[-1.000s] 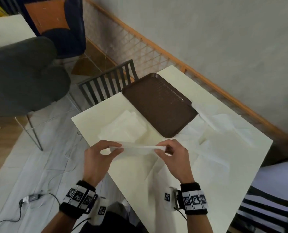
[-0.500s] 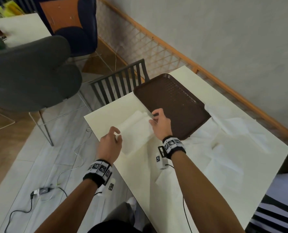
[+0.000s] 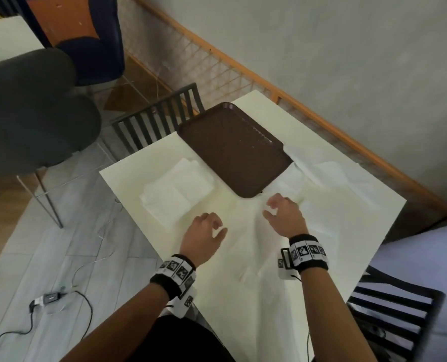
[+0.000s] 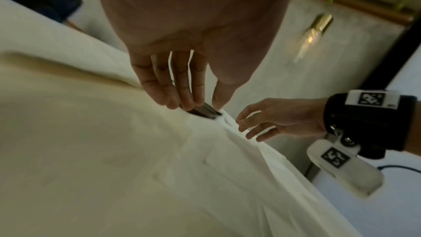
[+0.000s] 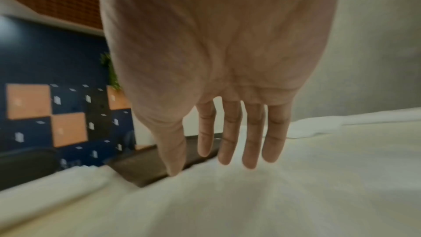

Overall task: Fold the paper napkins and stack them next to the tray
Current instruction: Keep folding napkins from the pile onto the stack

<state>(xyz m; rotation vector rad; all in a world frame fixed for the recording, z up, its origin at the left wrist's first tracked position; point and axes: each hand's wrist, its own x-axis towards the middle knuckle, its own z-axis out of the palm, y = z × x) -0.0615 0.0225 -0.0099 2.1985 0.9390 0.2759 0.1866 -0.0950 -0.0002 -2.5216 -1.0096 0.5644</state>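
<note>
A: Where do you stand?
B: The brown tray (image 3: pixel 236 150) anchors it: your folded napkin stack (image 3: pixel 176 189) lies just left of it, loose napkins (image 3: pixel 329 178) right.
A: Hands?
B: Your left hand (image 3: pixel 204 233) and right hand (image 3: pixel 282 214) hover spread, empty. You likely need to pinch a loose sheet next.

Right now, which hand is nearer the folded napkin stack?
Left. The left hand hovers just beside the stack, toward the person; the right hand is farther off, by the tray corner.

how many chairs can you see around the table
3: a black slatted chair at the table's far-left edge, a grey padded chair further left, and a black slatted chair at the near right. Others may be out of frame.
</note>
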